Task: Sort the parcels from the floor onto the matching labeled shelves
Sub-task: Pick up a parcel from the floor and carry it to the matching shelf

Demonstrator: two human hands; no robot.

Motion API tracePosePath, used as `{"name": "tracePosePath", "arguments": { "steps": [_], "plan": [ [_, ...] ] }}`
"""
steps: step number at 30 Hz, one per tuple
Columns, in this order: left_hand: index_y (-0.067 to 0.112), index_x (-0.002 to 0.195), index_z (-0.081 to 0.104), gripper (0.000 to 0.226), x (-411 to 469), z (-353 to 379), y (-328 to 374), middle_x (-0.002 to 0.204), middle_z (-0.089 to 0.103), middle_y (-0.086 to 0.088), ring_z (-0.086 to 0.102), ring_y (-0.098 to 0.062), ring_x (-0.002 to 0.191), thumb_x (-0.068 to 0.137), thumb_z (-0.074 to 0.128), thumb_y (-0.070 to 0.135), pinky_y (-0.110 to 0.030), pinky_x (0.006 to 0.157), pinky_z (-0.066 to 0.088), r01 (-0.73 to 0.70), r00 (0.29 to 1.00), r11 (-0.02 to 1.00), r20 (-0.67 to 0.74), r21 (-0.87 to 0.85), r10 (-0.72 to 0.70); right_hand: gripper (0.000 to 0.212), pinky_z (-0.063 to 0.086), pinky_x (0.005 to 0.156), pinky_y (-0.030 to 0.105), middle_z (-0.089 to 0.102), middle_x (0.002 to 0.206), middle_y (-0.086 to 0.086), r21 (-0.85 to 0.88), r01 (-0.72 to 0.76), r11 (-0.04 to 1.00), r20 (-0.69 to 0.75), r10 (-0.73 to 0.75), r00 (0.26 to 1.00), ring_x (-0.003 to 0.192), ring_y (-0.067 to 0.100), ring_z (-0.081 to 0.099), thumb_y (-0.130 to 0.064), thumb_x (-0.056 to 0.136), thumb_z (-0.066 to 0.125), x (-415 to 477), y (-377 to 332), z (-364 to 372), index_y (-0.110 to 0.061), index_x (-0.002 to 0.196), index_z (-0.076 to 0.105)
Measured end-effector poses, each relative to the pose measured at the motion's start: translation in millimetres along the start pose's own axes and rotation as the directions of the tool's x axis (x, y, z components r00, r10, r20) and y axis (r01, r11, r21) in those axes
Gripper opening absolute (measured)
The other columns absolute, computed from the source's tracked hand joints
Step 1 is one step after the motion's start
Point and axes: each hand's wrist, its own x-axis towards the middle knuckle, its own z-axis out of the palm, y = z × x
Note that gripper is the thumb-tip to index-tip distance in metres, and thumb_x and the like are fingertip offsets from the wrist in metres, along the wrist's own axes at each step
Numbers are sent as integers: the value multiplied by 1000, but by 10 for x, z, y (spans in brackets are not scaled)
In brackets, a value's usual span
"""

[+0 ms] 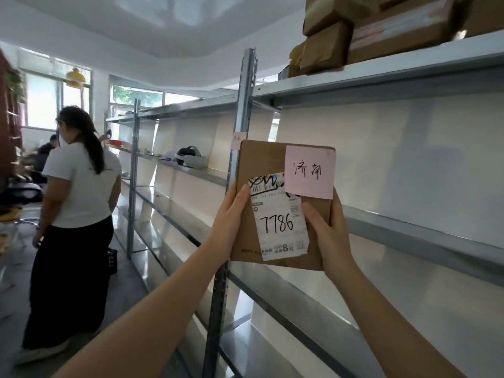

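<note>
Fingers [240, 197] of both hands clasp a flat brown cardboard parcel [268, 170] at frame centre, left hand [229, 216] and right hand [326, 227] on its side edges. Behind it stand grey metal shelves [409, 227]; brown taped boxes [381, 31] fill the upper right. A person in a white shirt [79, 186] stands at left. A pink sticky note [309, 173] covers the parcel's corner.

The parcel [261, 162] is plain brown cardboard. Its upper right corner carries a pale pink note [310, 171] with dark handwriting, and its white shipping label [281, 222] bears black barcode stripes and black digits. The shelves [395, 69] are grey metal with cream back panels. Brown taped boxes [381, 31] sit on the top shelf. A person [79, 192] wears a white shirt and black skirt.
</note>
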Motion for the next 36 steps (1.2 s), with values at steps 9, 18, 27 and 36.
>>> {"name": "tracePosePath", "arguments": {
  "steps": [9, 18, 27, 36],
  "plan": [
    [35, 125, 46, 36, 1359, -487, -357, 94, 69, 7, 70, -6, 75, 92, 40, 46, -22, 61, 53, -7, 1000, 998, 25, 62, 5, 60, 53, 87, 35, 55, 130, -8, 10, 53, 999, -39, -52, 998, 112, 15, 58, -29, 86, 60, 1099, 744, 573, -40, 137, 32],
    [28, 128, 50, 45, 2698, -953, -941, 108, 71, -3, 69, -22, 94, 89, 42, 51, -37, 78, 56, 61, 993, 998, 103, -35, -57, 64, 51, 87, 25, 50, 138, -9, -135, 103, 985, -112, -119, 987, 115, 5, 53, -29, 86, 61, 2075, 1438, 1104, -37, 142, 30],
    [26, 127, 53, 50, 3620, -992, -1205, 107, 70, -4, 68, -24, 95, 87, 45, 55, -43, 85, 54, 205, 948, 978, 258, -45, -187, 65, 43, 103, 40, 48, 138, -13, -288, 52, 956, -268, -132, 954, 122, 8, 49, -38, 83, 64, 2703, 1750, 1269, -39, 140, 32],
    [14, 104, 58, 29, 4590, -866, -1330, 92, 68, -6, 66, -23, 79, 92, 47, 39, -36, 71, 55, 455, 819, 891, 397, -9, -414, 43, 58, 68, 31, 70, 105, 5, -198, -420, 886, -348, 337, 875, 86, 19, 68, -31, 87, 62, 3614, 1777, 1180, -20, 127, 53]
  ]
}}
